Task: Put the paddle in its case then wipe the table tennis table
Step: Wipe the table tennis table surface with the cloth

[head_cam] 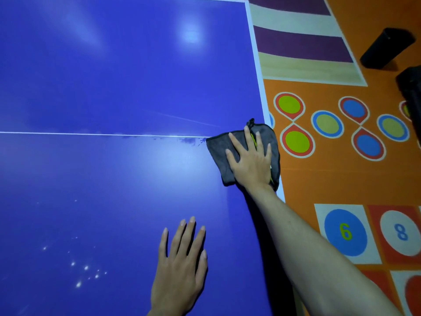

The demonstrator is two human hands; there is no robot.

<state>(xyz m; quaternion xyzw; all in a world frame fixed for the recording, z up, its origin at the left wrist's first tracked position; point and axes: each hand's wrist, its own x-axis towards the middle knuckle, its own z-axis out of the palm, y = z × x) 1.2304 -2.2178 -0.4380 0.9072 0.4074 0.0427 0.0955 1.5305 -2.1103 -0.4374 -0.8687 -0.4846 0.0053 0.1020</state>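
Note:
The blue table tennis table fills the left and middle of the view, with a white centre line across it and a white edge stripe on the right. A dark grey cloth lies at the table's right edge where the centre line ends, partly hanging over the edge. My right hand presses flat on the cloth with fingers spread and straight. My left hand rests flat on the bare table surface nearer to me, fingers straight. Wet smears show along the centre line just left of the cloth. No paddle or case is identifiable.
Right of the table lies an orange floor mat with coloured circles and numbered squares. A black cylinder lies on the floor at the upper right, and another dark object sits at the right border.

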